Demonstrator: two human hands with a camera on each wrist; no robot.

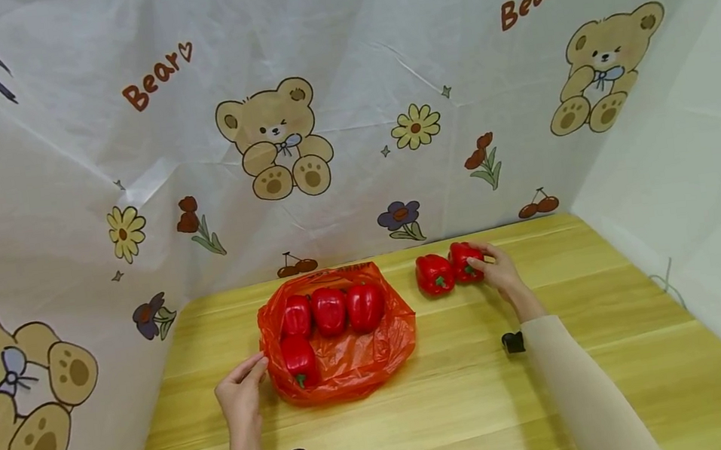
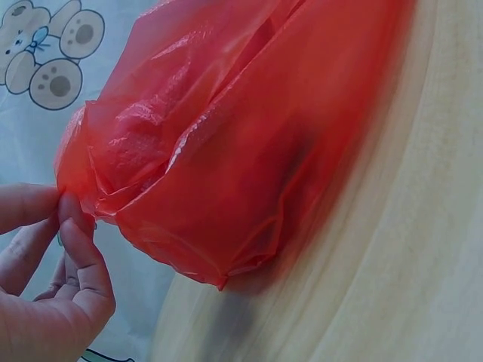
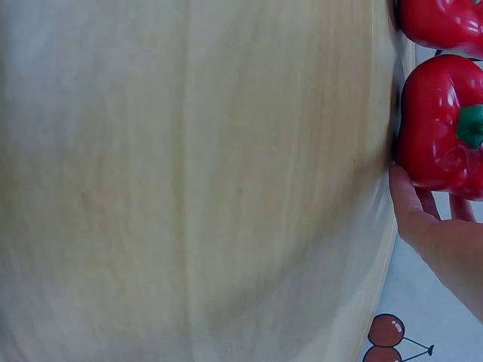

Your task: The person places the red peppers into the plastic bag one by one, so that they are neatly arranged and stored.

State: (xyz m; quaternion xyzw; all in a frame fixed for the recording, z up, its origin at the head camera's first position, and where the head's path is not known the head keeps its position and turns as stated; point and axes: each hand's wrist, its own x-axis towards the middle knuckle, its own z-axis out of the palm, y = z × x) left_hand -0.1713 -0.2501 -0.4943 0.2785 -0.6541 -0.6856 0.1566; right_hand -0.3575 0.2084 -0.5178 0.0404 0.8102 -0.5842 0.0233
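- The left hand [image 1: 240, 391] pinches the edge of a red bag [image 1: 360, 377].
- Four red peppers [image 1: 330, 314] lie inside it.
- The right hand [image 1: 500, 272] grips a fifth pepper [image 1: 462, 263] beside a sixth pepper [image 1: 434, 274] on the wooden table [image 1: 422, 430].
- Bear-print cloth [image 1: 336, 38] hangs behind.

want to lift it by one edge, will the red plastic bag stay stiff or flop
The red plastic bag is probably floppy, judging by its wrinkled, see-through film. Lifted only at the edge the left hand pinches, it would likely sag and fold. The four red peppers inside have open space beside them, so they might roll.
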